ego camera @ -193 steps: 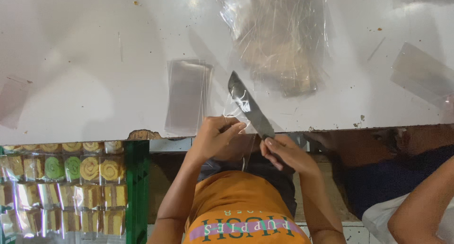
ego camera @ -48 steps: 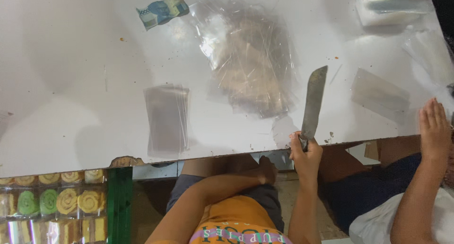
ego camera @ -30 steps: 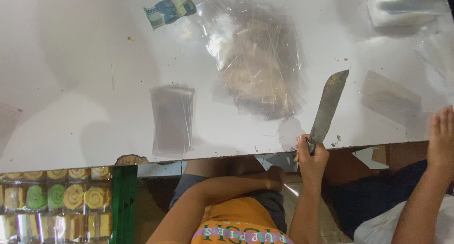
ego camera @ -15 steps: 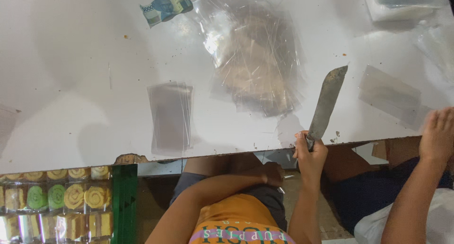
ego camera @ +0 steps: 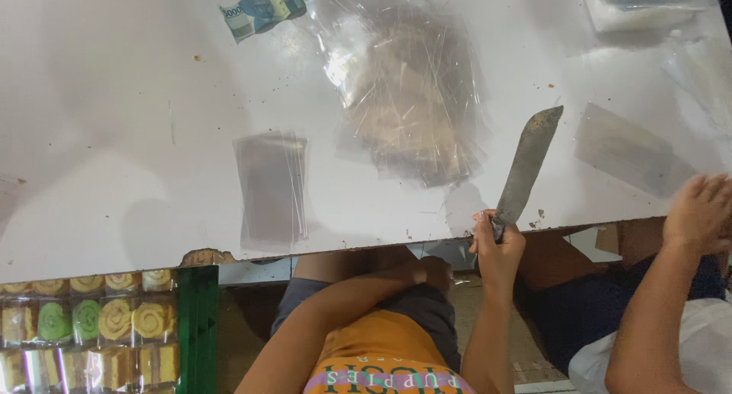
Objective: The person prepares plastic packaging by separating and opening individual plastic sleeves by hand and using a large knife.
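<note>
Table [ego camera: 114,135], white and broad, fills most of the view; the right hand [ego camera: 497,245] sits at its near edge with fingers clamped on the handle of a knife [ego camera: 526,165], whose blade now lies angled away over the tabletop, tilted a little further right than a moment ago, so the grip has only been settling. The left hand [ego camera: 435,272] rests below the table edge; I cannot tell how its fingers lie. A crumpled plastic bag [ego camera: 412,96] lies just left of the blade, a stack of clear sleeves [ego camera: 272,186] further left, a banknote [ego camera: 261,9] at the far side. Another person's hand [ego camera: 698,211] rests at the right edge. Packed roll cakes [ego camera: 84,325] sit below left.
</note>
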